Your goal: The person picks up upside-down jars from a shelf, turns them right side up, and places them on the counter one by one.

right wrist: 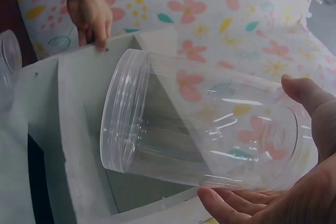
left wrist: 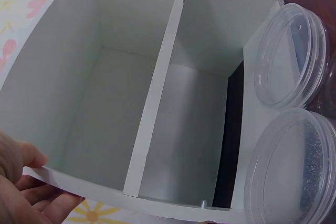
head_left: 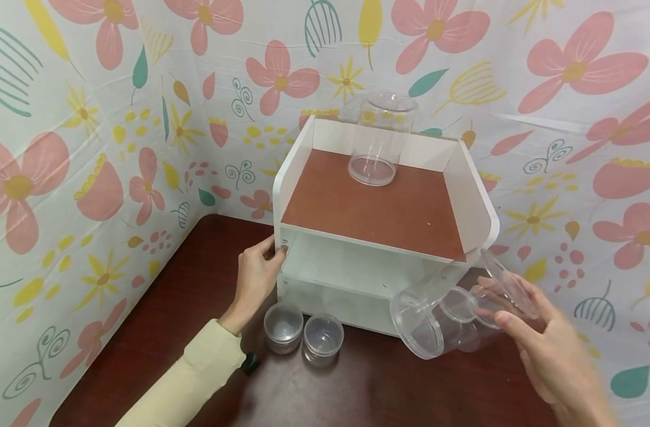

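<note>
My left hand [head_left: 257,270] grips the front edge of the left side panel of a white shelf unit [head_left: 335,264], thumb in front. The left wrist view shows its fingers [left wrist: 52,203] at the panel's edge. My right hand [head_left: 549,338] holds a clear plastic jar [right wrist: 210,124] by its base end, thumb on one side and fingers on the other. That jar is tilted nearly on its side, its lidded end pointing toward the shelf's lower right front. See-through walls show the shelf behind it, and no contents are visible.
Another clear jar [head_left: 381,139] stands on the shelf's brown top [head_left: 378,207], toward the back. Two small clear jars [head_left: 283,327] stand side by side on the dark table [head_left: 197,284] before the shelf. A flowered cloth [head_left: 186,107] hangs behind and at the left.
</note>
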Demonstrator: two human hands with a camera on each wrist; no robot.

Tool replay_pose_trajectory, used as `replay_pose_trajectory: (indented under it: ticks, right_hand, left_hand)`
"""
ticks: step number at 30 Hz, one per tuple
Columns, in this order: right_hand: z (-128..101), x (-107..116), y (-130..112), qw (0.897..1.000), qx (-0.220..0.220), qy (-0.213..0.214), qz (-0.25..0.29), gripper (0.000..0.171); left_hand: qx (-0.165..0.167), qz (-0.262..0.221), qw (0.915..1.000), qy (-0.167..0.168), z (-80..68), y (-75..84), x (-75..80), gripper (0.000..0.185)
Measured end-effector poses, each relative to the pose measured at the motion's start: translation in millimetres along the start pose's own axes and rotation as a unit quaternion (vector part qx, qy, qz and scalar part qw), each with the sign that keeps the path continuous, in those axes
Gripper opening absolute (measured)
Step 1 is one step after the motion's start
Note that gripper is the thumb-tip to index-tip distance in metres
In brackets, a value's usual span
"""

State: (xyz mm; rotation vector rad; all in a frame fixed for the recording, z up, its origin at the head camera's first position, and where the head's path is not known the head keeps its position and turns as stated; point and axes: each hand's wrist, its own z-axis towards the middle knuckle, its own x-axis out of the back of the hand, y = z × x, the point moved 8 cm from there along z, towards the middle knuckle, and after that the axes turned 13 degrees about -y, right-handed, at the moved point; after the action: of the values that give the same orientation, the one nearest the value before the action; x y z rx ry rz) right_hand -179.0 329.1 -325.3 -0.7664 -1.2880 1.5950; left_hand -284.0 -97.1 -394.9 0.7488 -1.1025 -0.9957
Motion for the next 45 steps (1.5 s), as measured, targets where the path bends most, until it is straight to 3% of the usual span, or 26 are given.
replay_pose_trajectory:
  ticks: [5, 16, 28, 34, 37, 42, 45]
  right_hand:
    - [-6.4, -1.6, 10.2, 1.0, -0.018, 0.012, 0.002, 0.063]
    - [-12.1, -15.3, 34.5, 0.998, 0.0, -0.008, 0.062, 0.06]
    - [-18.3, -22.0, 54.1, 0.998, -0.056, -0.002, 0.031, 0.058]
    - [-20.4, -26.1, 61.5, 0.996, -0.077, -0.011, 0.035, 0.059]
    - [-20.4, -27.0, 64.7, 0.996, -0.084, -0.011, 0.035, 0.06]
    - [-20.5, -27.2, 70.9, 0.994, -0.106, -0.004, 0.027, 0.064]
    - [-20.0, -28.8, 71.1, 0.994, -0.102, -0.005, 0.026, 0.063]
  left_hand:
    - [0.003, -0.004, 1.0, 0.001, -0.9, 0.3, 0.2, 0.034]
    - [0.003, -0.005, 1.0, 0.003, -1.2, 0.0, -0.1, 0.034]
    - [0.008, -0.021, 0.9997, 0.004, -2.8, -1.8, -0.8, 0.036]
    - [0.004, -0.024, 0.9997, 0.006, -11.4, -0.2, 1.3, 0.041]
    - [-0.014, -0.014, 0.9993, 0.032, -19.1, 4.8, 5.3, 0.043]
    - [-0.087, -0.014, 0.9928, 0.081, -34.0, 18.5, 9.7, 0.035]
    - [-0.132, -0.029, 0.9883, 0.07, -42.8, 25.0, 4.1, 0.028]
